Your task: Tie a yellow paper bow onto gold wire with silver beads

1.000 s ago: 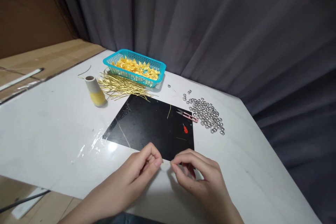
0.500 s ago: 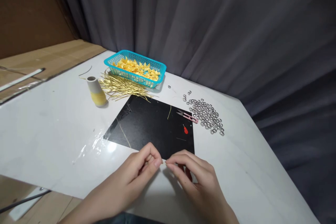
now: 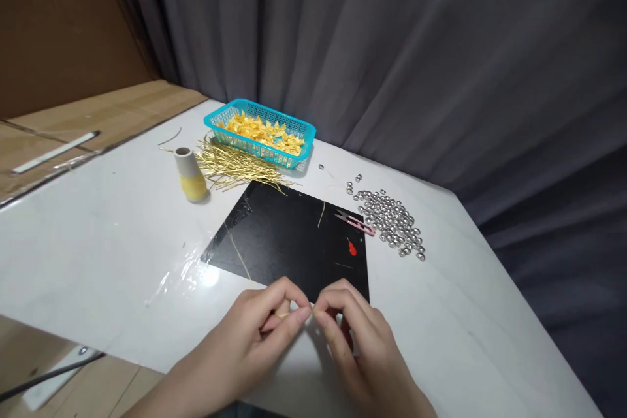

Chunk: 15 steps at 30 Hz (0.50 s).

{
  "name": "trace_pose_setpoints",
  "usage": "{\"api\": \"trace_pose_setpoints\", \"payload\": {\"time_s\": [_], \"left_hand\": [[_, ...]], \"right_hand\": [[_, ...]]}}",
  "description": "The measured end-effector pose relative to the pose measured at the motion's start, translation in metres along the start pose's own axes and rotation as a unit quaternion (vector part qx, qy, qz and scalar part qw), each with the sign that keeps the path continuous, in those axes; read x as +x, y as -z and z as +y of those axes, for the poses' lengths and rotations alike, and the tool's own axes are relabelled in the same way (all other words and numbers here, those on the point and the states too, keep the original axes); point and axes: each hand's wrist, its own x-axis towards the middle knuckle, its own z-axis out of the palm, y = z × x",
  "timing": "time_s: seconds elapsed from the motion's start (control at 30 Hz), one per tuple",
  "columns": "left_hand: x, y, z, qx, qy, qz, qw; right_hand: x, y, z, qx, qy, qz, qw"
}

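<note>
Since a second earlier our right hand (image 3: 355, 333) had come in toward the left hand (image 3: 267, 333), so the fingertips nearly met. Left thumb and index were pinching a skinny yellow strand (image 3: 283, 315), a bit of it peeking out behind the thumb. Right thumb and index were pressed together too, but we couldn't tell if they had the strand's end.

Stuff around us: the black mat (image 3: 284, 235) started just past both hands. Ahead of the right hand came one red needle threader (image 3: 352, 248), then one pair of pink snips (image 3: 356, 223), with silver beads (image 3: 392, 219) heaped beyond to the right, too many to count. Well ahead of the left hand stood one grey-and-yellow vase (image 3: 191, 176), then a pile of gold wires (image 3: 240, 166) and one blue basket (image 3: 309, 134) of yellow pieces (image 3: 262, 130), both uncounted.

For elbow room, the white table (image 3: 455, 300) ran wide right of the right hand to a slanting edge; its near edge crossed under the left forearm.
</note>
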Motion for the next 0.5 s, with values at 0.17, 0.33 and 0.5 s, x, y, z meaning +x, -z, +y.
{"api": "trace_pose_setpoints", "payload": {"time_s": [0.17,0.33,0.5], "left_hand": [[-0.003,0.001,0.007,-0.003,0.027,-0.005,1.000],[-0.006,0.001,0.011,-0.025,0.047,-0.009,0.999],[-0.007,0.000,0.006,-0.024,0.043,-0.011,0.999]], "right_hand": [[0.001,-0.011,-0.002,-0.062,0.027,0.009,0.998],[0.002,-0.019,-0.003,-0.095,0.028,0.020,0.995],[0.000,-0.018,-0.003,-0.099,0.023,0.001,0.995]]}}
